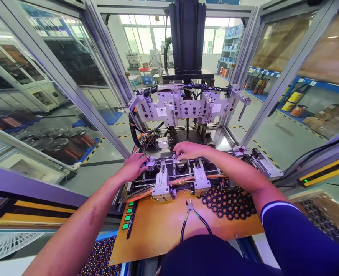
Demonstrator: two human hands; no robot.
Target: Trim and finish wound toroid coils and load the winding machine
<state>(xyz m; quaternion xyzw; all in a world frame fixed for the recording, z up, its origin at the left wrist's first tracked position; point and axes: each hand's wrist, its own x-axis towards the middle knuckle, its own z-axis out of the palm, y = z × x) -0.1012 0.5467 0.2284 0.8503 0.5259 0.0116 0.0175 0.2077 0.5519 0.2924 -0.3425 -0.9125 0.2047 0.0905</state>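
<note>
My left hand [134,168] is at the left metal fixture [151,162] of the machine, its fingers and thumb bent around the near side. What it grips there is too small to make out. My right hand [188,150] reaches across to the middle fixture [178,158], thumb and fingers closed over its top and hiding the small part beneath them. Side cutters [190,207] with dark handles lie with their jaws parted on the orange-brown board [155,226]. To their right, many small dark rings with coppery centres [229,201] lie close together.
Two pale actuator blocks [161,186] [201,180] stand in front of the fixtures. Above hangs a metal gantry plate [186,107] with cables. Green buttons [127,217] and a black stick [131,222] are at the board's left. Yellow-black light guards [327,168] flank the frame.
</note>
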